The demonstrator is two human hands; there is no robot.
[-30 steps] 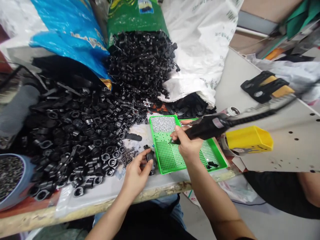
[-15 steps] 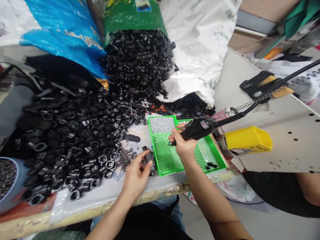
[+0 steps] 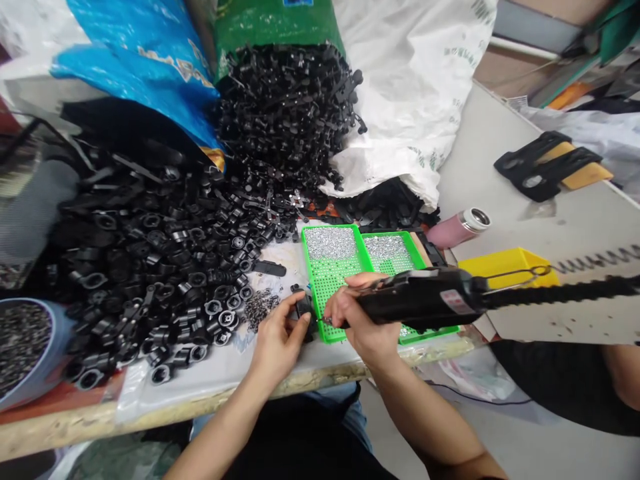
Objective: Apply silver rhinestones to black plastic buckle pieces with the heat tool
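My left hand (image 3: 276, 343) pinches a small black plastic part (image 3: 303, 311) held on the table at the left edge of the green perforated tray (image 3: 334, 280). My right hand (image 3: 356, 320) is wrapped round a black electric screwdriver (image 3: 425, 298) lying almost level, its tip at the black part. A coiled cable (image 3: 590, 288) runs from the tool to the right. Small silver screws (image 3: 330, 243) fill the far ends of the tray's two sections.
A big heap of black plastic parts (image 3: 165, 247) covers the table's left and back, spilling from blue, green and white sacks. A grey bowl of small metal pieces (image 3: 23, 347) stands far left. A pink bottle (image 3: 457, 230), a yellow bin (image 3: 505, 263) and another person's arm (image 3: 620, 373) are at the right.
My right hand has swung the screwdriver down and left from over the tray, bringing its tip to the black part in my left hand. The cable now runs level to the right.
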